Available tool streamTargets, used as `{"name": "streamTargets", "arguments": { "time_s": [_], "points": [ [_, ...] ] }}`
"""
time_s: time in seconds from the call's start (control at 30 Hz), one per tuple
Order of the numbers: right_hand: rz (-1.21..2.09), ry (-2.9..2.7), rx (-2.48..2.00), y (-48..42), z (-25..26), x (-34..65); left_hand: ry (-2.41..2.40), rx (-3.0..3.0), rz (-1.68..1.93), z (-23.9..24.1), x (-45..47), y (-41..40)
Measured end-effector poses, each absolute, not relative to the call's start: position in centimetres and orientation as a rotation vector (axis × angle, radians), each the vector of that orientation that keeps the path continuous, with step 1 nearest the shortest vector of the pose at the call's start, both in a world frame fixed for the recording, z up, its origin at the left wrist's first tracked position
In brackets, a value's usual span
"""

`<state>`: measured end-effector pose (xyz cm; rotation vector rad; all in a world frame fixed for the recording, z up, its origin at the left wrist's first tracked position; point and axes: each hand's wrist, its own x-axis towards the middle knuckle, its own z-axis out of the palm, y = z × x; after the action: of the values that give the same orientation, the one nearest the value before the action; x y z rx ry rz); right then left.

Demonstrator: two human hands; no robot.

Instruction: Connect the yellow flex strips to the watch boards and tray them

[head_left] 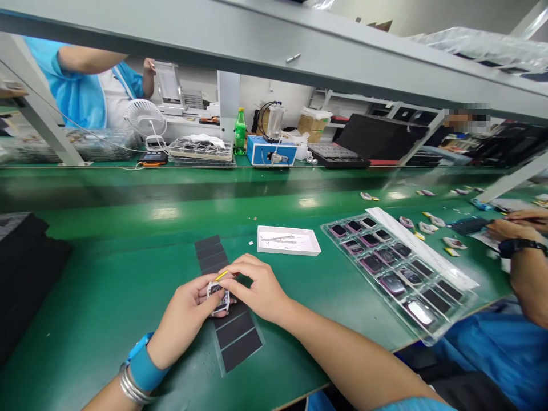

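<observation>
Clasping a small watch-shaped part point(218, 295) above a black pad strip point(235, 334) on the green desk point(128, 274), the left hand point(188, 308) steadies it while the right hand point(257, 288) pinches its yellow tab point(221, 275), seemingly not yet off.

A white shallow tray point(289, 242) holding tweezers point(282, 239) lies on the green bench point(107, 274). To its right sits a clear blister tray point(428, 339) of watch cases, with a co-worker's hand point(511, 229) beyond. Across the belt stand a green bottle point(240, 131), a blue box point(272, 153) and a white fan point(144, 117).
</observation>
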<state>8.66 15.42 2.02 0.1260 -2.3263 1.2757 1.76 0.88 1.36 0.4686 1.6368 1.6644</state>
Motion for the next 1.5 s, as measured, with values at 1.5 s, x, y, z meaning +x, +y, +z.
{"name": "streamTargets", "arguments": {
  "time_s": [1.5],
  "points": [
    [1.005, -2.778, 0.043, 13.5, -0.3, 7.3, 1.384, 0.065, 1.956, 1.6, -0.9, -0.2]
  ]
}}
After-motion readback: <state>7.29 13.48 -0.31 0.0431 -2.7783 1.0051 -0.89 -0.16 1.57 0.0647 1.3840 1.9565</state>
